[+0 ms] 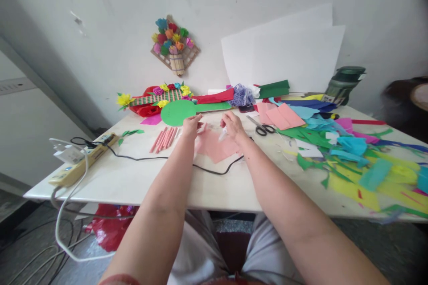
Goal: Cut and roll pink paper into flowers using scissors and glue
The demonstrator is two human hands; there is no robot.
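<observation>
My left hand (pixel 193 124) is closed in a pinch over the middle of the table. At its fingertips shows a thin pink paper roll (pixel 203 128). Facing it, my right hand (pixel 233 124) has its fingers curled around a small white object (pixel 223 133), mostly hidden, whose kind I cannot make out. Below both hands a pink sheet of paper (pixel 217 148) lies flat. Several more pink paper rolls (pixel 163 139) are lined up left of my left hand. Black-handled scissors (pixel 262 129) rest to the right of my right hand.
A black cord (pixel 214 171) runs from a power strip (pixel 80 160) across the table to near my right wrist. Coloured paper scraps (pixel 354 151) cover the right side. Behind stand a green paper disc (pixel 179 112), purple yarn (pixel 242 95) and a bottle (pixel 344 84).
</observation>
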